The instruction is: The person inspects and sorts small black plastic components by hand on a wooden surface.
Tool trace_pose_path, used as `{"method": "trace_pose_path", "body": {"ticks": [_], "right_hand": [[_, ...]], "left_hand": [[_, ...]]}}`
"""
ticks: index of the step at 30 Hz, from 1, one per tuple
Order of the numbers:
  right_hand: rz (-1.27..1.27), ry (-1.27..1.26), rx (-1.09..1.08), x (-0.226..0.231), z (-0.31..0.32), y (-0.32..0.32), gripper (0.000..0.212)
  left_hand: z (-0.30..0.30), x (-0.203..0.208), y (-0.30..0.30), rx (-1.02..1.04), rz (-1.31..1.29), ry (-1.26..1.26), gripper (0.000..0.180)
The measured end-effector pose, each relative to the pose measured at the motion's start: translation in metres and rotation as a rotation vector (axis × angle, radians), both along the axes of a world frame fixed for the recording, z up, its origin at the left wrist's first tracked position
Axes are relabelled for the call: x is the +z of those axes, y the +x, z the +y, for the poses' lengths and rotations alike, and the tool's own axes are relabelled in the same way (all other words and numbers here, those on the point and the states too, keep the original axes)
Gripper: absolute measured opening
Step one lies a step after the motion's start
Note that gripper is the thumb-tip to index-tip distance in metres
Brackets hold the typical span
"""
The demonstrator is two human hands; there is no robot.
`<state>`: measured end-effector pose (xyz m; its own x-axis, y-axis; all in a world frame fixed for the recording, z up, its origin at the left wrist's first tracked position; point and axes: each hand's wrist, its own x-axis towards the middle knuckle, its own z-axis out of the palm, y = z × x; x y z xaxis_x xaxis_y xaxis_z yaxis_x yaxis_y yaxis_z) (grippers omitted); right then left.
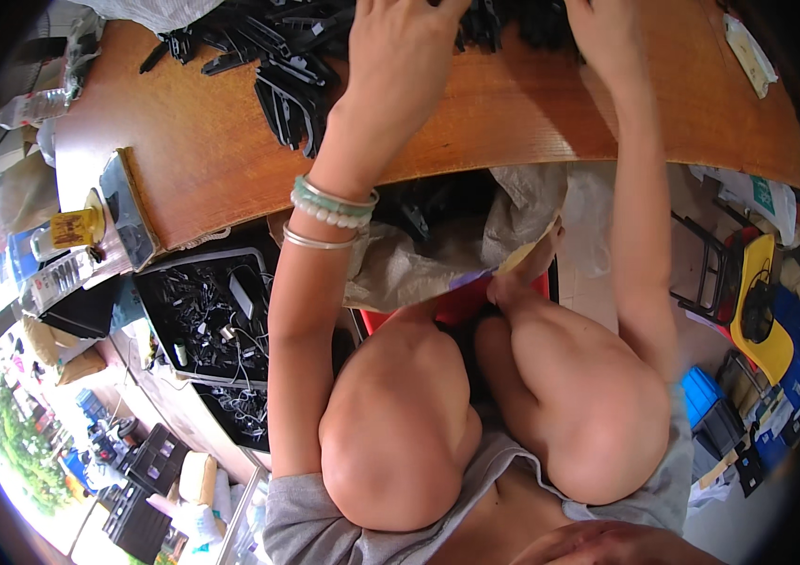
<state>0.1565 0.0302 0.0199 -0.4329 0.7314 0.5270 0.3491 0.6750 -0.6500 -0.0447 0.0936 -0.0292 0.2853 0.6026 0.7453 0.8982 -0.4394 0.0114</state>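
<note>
Across the far part of the wooden table lies a heap of slim black plastic pieces, some of them long and clip-like. My left hand, with bracelets at its wrist, reaches over the heap at the top of the view. Its fingers run past the upper edge, so what they hold is hidden. To the right, my right hand is beside more black pieces; its fingertips are also cut off by the upper edge. Whether either hand grips a piece cannot be seen.
An open sack with black pieces inside hangs below the table edge, above my knees. Black trays of small parts and cables stand at the left. A dark box-like object sits at the table's left edge. A yellow stool is at the right.
</note>
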Motion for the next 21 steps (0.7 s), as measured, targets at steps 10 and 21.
{"method": "trace_pose_path", "body": {"ticks": [10,21], "right_hand": [[-0.352,0.171,-0.275,-0.033,0.167,-0.017,0.039],[-0.115,0.118,-0.138,-0.009,0.117,-0.006,0.015]], "left_hand": [[-0.005,0.02,0.03,-0.001,0.12,-0.244,0.028],[-0.05,-0.002,0.031,-0.177,-0.023,-0.278,0.024]]}}
